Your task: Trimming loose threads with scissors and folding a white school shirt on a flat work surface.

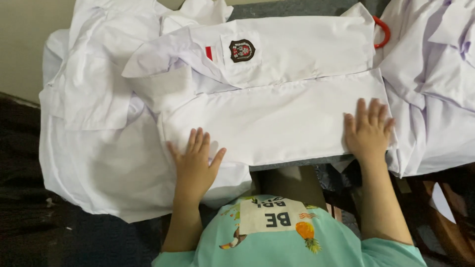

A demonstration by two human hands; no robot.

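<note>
**On the folding surface: both hands flat on a white shirt**

Directly before me lies a folded white shirt (277,113), spread lengthwise across the work surface, collar end toward my left. Its chest pocket carries a dark round badge (242,50) with a small red-and-white tab (208,52) beside it. One panel is folded over along the shirt's length, and the near edge runs roughly straight between my two hands.

My left hand (194,165) rests palm down at the near left corner of the shirt, fingers spread and extended, gripping nothing. It lies partly on the folded shirt and partly over the cloth beneath.

My right hand (368,131) rests palm down at the near right corner, fingers spread wide, flat against the fabric, also holding nothing. The two hands are well apart, one at each end of the near edge.

Surroundings: a second white garment (99,148) lies loosely spread under and to the left of the shirt, creased. A pile of further white clothing (435,74) sits to the right, touching the shirt's end. A red hanger hook (383,30) shows between that pile and the shirt's far right corner. I wear a teal printed top (277,237), seen at the bottom edge.
</note>
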